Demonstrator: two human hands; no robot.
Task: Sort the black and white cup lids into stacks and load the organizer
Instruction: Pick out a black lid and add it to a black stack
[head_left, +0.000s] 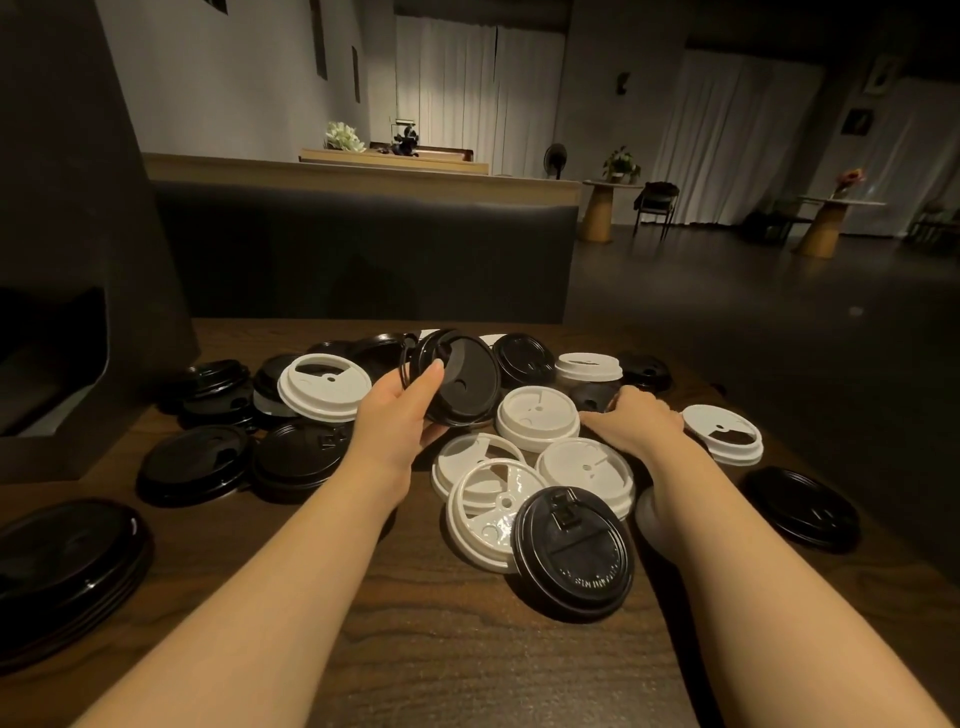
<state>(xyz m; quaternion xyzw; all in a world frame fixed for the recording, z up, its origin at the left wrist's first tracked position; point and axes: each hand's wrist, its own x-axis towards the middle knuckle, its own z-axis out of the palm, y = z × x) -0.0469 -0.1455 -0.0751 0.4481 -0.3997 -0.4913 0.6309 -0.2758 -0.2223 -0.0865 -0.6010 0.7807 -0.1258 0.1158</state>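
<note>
Several black and white cup lids lie scattered on a dark wooden table (467, 649). My left hand (402, 410) holds a small bunch of black lids (462, 379) tilted up above the pile, thumb on the rim. My right hand (636, 421) reaches to the right of the pile, its fingers curled over a black lid (589, 397) that is mostly hidden under them. White lids (537, 418) cluster between my hands. A large black lid (574, 551) leans on a white lid (491, 512) near me. A stack of black lids (62, 566) sits at the near left.
The dark organizer box (78, 260) stands at the table's left, with an opening low on its side. A dark bench back (363, 249) runs behind the table. The table's right edge drops to the floor just past a lone black lid (802, 506).
</note>
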